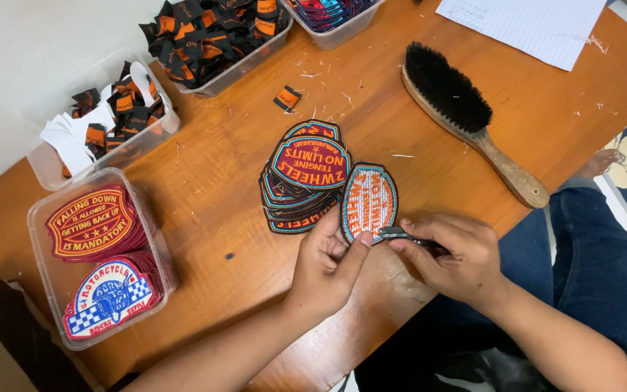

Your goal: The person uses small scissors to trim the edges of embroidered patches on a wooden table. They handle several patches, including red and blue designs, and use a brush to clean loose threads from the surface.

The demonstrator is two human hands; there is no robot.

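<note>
Seen from above, looking down at a wooden counter (pixel 205 218). Near its front edge, left hand (pixel 326 265) pinching the lower edge of an oval embroidered patch (pixel 369 200), thumb on top, grip closed on the patch, which lies partly on the counter, orange with a light blue border. Just beside it, right hand (pixel 459 255) clenched around small dark snips (pixel 400 234), the tip touching the patch's lower right edge. Immediately left of the held patch, touching it, a stack of patches (pixel 302 178) in red, navy and orange. Further back and to the right, a wooden-handled brush (pixel 466 116) with black bristles, lying at a slant, well apart from the hands. At far left, a clear plastic tub (pixel 41 279) holding a red and yellow patch and a red, white and blue chequered one. Behind that, two more clear tubs (pixel 139 141) of small black and orange fabric labels, with one loose label (pixel 287 98) lying on the counter. At the top right, a lined sheet of paper (pixel 531 25). Scattered across the wood, short pale thread clippings. Below the right hand, blue trousers on the person's leg.
</note>
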